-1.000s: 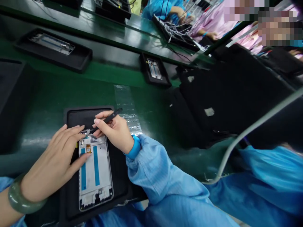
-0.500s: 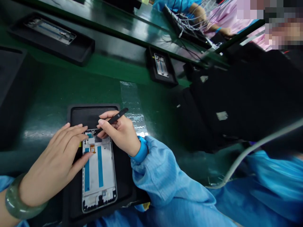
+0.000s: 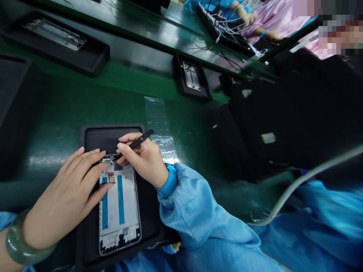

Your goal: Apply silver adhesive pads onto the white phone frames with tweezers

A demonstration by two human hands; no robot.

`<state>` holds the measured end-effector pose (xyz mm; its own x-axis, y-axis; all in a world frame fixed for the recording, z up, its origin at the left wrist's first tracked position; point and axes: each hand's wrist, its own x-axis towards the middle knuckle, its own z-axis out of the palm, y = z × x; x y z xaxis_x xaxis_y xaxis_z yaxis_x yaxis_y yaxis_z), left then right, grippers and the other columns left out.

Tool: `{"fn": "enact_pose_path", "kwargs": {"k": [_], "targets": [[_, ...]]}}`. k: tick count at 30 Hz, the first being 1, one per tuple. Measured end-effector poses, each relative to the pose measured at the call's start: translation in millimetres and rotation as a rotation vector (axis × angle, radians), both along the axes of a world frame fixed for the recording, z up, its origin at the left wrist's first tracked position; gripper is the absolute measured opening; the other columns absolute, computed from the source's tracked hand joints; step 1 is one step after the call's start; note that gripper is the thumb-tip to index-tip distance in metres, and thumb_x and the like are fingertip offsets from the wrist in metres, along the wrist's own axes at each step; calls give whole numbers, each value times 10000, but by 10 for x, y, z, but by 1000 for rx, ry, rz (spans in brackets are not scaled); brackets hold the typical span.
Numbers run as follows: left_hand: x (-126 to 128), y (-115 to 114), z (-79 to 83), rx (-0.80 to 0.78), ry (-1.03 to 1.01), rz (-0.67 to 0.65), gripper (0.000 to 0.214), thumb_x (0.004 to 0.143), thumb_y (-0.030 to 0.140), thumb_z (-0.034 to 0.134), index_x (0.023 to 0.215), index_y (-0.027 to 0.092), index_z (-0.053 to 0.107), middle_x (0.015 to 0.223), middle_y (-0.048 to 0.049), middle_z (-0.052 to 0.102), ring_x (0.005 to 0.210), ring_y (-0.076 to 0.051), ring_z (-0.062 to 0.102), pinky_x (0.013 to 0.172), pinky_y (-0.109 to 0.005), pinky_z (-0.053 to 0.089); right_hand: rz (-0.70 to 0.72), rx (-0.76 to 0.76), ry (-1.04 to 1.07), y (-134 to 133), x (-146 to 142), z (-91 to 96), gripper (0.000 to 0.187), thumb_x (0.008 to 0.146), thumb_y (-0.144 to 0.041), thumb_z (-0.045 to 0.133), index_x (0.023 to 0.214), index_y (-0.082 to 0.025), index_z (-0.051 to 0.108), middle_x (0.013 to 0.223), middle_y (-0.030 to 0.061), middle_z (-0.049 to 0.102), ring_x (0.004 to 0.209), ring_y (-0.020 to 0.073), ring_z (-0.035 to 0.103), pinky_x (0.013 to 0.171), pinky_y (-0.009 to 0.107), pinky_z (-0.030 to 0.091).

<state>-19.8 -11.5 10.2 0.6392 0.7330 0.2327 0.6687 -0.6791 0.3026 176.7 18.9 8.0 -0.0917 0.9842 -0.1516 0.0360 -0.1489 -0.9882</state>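
A white phone frame [image 3: 119,211] with two blue strips lies in a black tray [image 3: 147,219] on the green bench. My left hand [image 3: 68,192] rests flat on the frame's left edge, fingers stretched out, holding it down. My right hand [image 3: 141,158] pinches black tweezers [image 3: 135,143], whose tip touches the top end of the frame near a small orange part [image 3: 110,177]. A green bangle [image 3: 19,241] sits on my left wrist.
Two more black trays with frames, one [image 3: 56,41] at the far left and one [image 3: 193,79] in the middle, sit on the conveyor. A clear tape strip [image 3: 159,121] lies on the bench. Black fabric [image 3: 283,124] and a grey cable [image 3: 306,177] are at right. Other people's hands [image 3: 249,17] work across the line.
The view shifted slightly. My hands and the tweezers stay at the top of the frame with almost no movement.
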Motion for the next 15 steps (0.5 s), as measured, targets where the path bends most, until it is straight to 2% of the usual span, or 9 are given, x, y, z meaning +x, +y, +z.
{"fn": "enact_pose_path", "kwargs": {"k": [5, 10, 15], "targets": [[12, -21, 4, 77, 111, -16, 380, 925, 333, 469, 1260, 170, 544, 1296, -163, 540, 1267, -329, 474, 1111, -598, 298, 5, 53, -64, -14, -8, -10, 275, 822, -389, 652, 1002, -196, 575, 696, -35, 660, 575, 128, 700, 574, 247, 582], [54, -56, 39, 135, 197, -22, 387, 929, 285, 432, 1262, 125, 549, 1283, -199, 563, 1254, -372, 487, 1089, -657, 277, 11, 159, -163, -39, -34, 24, 202, 849, -337, 631, 997, -209, 580, 691, -44, 634, 600, 118, 697, 596, 240, 585], [121, -76, 78, 169, 192, 24, 340, 923, 255, 447, 1193, 110, 594, 1256, -215, 573, 1200, -369, 531, 1059, -664, 303, -156, 194, -25, -9, -26, 41, 257, 835, -431, 648, 947, -210, 577, 863, 0, 663, 675, 112, 698, 645, 250, 616]]}}
